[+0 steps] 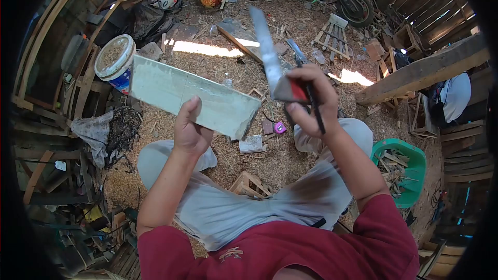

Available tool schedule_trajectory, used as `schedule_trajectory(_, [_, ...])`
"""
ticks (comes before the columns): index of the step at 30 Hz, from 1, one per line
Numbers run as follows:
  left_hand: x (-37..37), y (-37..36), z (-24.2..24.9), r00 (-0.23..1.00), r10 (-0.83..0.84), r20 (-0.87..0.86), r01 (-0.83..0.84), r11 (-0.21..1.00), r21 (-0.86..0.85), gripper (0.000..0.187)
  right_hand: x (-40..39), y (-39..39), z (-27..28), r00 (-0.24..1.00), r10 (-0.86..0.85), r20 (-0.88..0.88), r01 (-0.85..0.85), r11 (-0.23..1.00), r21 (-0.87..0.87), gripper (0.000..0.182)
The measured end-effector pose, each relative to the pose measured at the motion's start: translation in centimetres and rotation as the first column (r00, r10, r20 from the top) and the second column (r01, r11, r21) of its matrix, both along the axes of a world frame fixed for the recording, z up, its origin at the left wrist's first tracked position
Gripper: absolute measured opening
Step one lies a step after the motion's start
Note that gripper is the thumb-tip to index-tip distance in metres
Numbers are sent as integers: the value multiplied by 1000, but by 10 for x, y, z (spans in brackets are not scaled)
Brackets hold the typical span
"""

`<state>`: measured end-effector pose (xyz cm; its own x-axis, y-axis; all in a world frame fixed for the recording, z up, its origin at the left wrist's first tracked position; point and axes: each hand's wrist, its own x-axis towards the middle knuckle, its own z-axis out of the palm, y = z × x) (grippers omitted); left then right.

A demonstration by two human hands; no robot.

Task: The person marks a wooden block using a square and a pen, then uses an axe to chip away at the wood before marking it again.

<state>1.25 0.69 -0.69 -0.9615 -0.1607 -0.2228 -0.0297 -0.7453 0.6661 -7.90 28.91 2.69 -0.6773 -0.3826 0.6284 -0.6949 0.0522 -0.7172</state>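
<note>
My left hand (192, 132) grips the lower edge of a pale green rectangular board (158, 84), its thumb lying on the face. A thin line runs across the board near its middle. Raised to the right, my right hand (322, 93) is closed around a try square (266, 49) with a metal blade and a red and grey stock. The same hand also holds a slim black pen or marker (316, 114). The blade points up and away, apart from the board. Below them on the ground lie a pink tape measure (280, 127) and a whitish block (251, 144).
Wood shavings cover the ground (223, 166). A green tub (419, 176) of wood scraps stands at my right, below a thick wooden post (425, 75). At left is a white and blue bucket (115, 65). A small wooden frame (250, 184) lies between my legs; a motorcycle (355, 5) stands behind.
</note>
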Motion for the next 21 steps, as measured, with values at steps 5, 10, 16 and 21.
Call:
schedule_trajectory(5, [1, -13, -11, 996, -85, -13, 84, 996, -29, 57, 0, 3, 4, 984, -47, 171, 66, 992, -109, 51])
schedule_trajectory(10, [0, -3, -3, 996, -77, 45, 75, 997, 35, 60, -4, 5, 4, 1000, 2, -22, -2, 1000, 25, 50])
schedule_trajectory(16, [0, 2, -9, 997, -72, -3, 72, 992, 104, 68, 5, -4, 3, 996, -5, -87, 15, 994, 108, 50])
schedule_trajectory(21, [-1, 0, -12, 996, -56, -73, 65, 990, 125, 49, 1, -1, 5, 994, -7, -110, 17, 996, 90, 51])
